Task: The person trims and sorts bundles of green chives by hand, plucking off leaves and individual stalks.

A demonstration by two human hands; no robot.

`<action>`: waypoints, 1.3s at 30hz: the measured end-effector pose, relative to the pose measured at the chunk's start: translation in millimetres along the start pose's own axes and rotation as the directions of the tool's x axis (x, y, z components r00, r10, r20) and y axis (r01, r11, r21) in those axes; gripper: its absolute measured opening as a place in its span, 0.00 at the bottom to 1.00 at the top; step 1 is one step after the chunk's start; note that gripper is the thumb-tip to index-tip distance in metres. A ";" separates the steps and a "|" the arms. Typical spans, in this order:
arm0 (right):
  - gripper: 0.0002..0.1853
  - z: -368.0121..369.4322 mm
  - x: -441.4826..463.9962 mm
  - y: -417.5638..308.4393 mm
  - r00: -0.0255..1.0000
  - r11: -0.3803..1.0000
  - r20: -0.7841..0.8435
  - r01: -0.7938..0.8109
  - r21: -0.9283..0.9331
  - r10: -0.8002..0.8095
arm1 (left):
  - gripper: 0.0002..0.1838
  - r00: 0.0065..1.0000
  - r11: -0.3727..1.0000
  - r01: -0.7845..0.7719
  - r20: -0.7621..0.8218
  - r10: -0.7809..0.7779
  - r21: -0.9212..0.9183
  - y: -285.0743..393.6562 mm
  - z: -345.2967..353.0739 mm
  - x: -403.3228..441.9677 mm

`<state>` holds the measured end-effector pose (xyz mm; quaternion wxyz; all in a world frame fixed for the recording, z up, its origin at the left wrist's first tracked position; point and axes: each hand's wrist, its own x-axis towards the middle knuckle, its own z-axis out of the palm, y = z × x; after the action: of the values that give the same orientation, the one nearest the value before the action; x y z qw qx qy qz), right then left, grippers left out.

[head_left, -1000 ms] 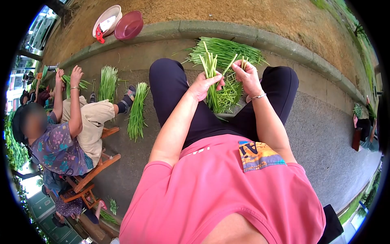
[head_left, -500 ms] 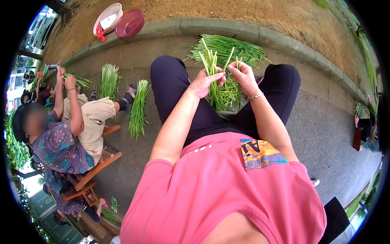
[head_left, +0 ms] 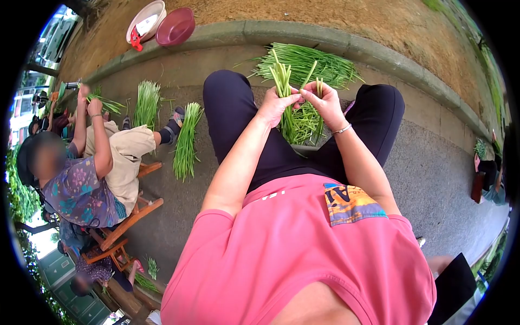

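Observation:
My left hand (head_left: 273,106) is closed around a bunch of long green stalks (head_left: 283,81) that look like garlic scapes, their pale ends pointing up and away from me. Close beside it, my right hand (head_left: 323,103) pinches a single stalk between thumb and fingertips, and a few short stalk ends (head_left: 319,85) stick out above its fingers. The two thumbs nearly meet. Below the hands, between my knees, more cut green pieces (head_left: 306,120) lie in a container (head_left: 304,147), mostly hidden. Beyond my knees, a large pile of green stalks (head_left: 311,65) rests on the ground.
Two bundles of stalks, one (head_left: 146,105) farther off and one (head_left: 187,141) nearer, lie on the pavement to my left. A seated person (head_left: 81,184) there handles stalks. A pink basin (head_left: 146,21) and a dark red basin (head_left: 175,26) sit beyond the kerb (head_left: 303,36).
My right hand has shifted slightly left, bringing its fingertips closer to the left hand. The left hand keeps the bunch. The person on the left has lowered the hands a little.

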<state>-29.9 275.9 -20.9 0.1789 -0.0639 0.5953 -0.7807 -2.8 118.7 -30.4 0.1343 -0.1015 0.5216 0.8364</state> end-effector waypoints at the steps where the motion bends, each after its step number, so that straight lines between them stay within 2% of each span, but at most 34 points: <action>1: 0.06 0.9 1.8 2.8 1.000 0.999 0.002 0.015 -0.040 -0.015 | 0.07 1.000 1.000 -0.011 -0.003 0.011 0.008 -0.4 0.3 0.2; 4: 0.05 -0.8 1.8 8.5 0.998 0.987 -0.014 0.062 -0.150 -0.064 | 0.06 1.000 1.000 -0.016 -0.017 0.017 0.026 -2.0 -0.2 -0.1; 6: 0.05 -4.4 1.8 8.9 0.994 0.935 -0.021 0.095 -0.343 -0.108 | 0.06 0.999 0.999 -0.011 -0.029 0.012 0.034 -2.9 -0.2 0.8; 7: 0.05 -7.0 3.0 11.8 0.994 0.935 -0.021 0.094 -0.343 -0.108 | 0.06 0.999 0.999 -0.014 -0.047 0.016 0.049 -2.7 0.4 1.0; 9: 0.05 -10.8 5.4 18.2 0.958 0.804 0.015 0.250 -0.539 -0.288 | 0.06 0.998 0.998 -0.016 -0.066 0.020 0.063 -2.5 1.7 0.7; 10: 0.05 -8.9 4.3 14.1 0.958 0.805 0.016 0.250 -0.538 -0.287 | 0.06 0.997 0.997 -0.021 -0.075 0.027 0.073 -2.7 2.0 0.7; 12: 0.05 -6.6 2.1 5.0 0.936 0.698 0.045 0.292 -0.653 -0.350 | 0.07 0.996 0.996 -0.026 -0.085 0.034 0.083 -2.9 2.4 0.8; 16: 0.05 -6.3 2.2 0.3 0.919 0.651 0.074 0.330 -0.683 -0.388 | 0.08 0.993 0.991 -0.032 -0.110 0.046 0.130 -5.0 1.5 3.1; 18: 0.05 -8.5 1.9 0.9 0.973 0.789 -0.039 0.159 -0.593 -0.226 | 0.08 0.991 0.989 -0.032 -0.122 0.050 0.144 -5.1 1.6 3.6; 19: 0.05 -11.3 3.3 5.1 0.973 0.789 -0.039 0.159 -0.593 -0.226 | 0.08 0.990 0.987 -0.033 -0.128 0.053 0.157 -4.8 1.8 3.7; 21: 0.05 -16.2 7.8 14.8 0.982 0.914 -0.123 0.087 -0.397 -0.146 | 0.08 0.989 0.985 -0.034 -0.134 0.057 0.170 -4.2 2.1 3.6; 24: 0.05 -16.8 10.0 13.4 0.974 0.914 -0.146 0.103 -0.393 -0.173 | 0.08 0.988 0.980 -0.028 -0.147 0.058 0.199 -3.6 1.4 3.8; 26: 0.06 -13.1 9.0 13.6 0.985 0.956 -0.137 0.057 -0.288 -0.100 | 0.09 0.986 0.978 -0.011 -0.160 0.045 0.207 -2.6 1.8 3.3; 29: 0.11 -8.2 4.7 6.0 0.998 0.989 -0.012 0.053 -0.139 -0.056 | 0.07 0.995 0.980 -0.012 -0.099 0.033 0.199 -2.2 1.6 1.0; 30: 0.09 -8.7 6.0 10.3 0.997 0.993 -0.011 0.075 -0.092 -0.077 | 0.07 0.997 0.981 -0.011 -0.074 0.026 0.192 -1.9 1.5 0.5; 34: 0.07 -14.6 7.5 13.3 0.992 0.983 -0.045 0.109 -0.149 -0.117 | 0.07 0.999 0.988 0.018 0.039 -0.025 0.155 0.7 -0.2 -2.8; 36: 0.07 -17.4 7.6 15.2 0.979 0.924 -0.023 0.182 -0.335 -0.201 | 0.07 0.998 0.988 0.027 0.054 -0.036 0.149 0.0 -0.8 -3.3; 38: 0.09 -14.9 6.3 9.2 0.973 0.913 -0.027 0.207 -0.352 -0.231 | 0.07 0.994 0.988 0.062 0.076 -0.073 0.138 1.2 -0.7 -4.5; 39: 0.09 -15.1 5.1 5.9 0.963 0.864 -0.001 0.242 -0.441 -0.270 | 0.07 0.994 0.988 0.062 0.076 -0.073 0.139 1.2 -0.5 -4.7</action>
<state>-38.2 286.4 -31.4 0.0359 -0.1563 0.7467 -0.6455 1.3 117.1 -28.2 0.1900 -0.0756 0.5682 0.7971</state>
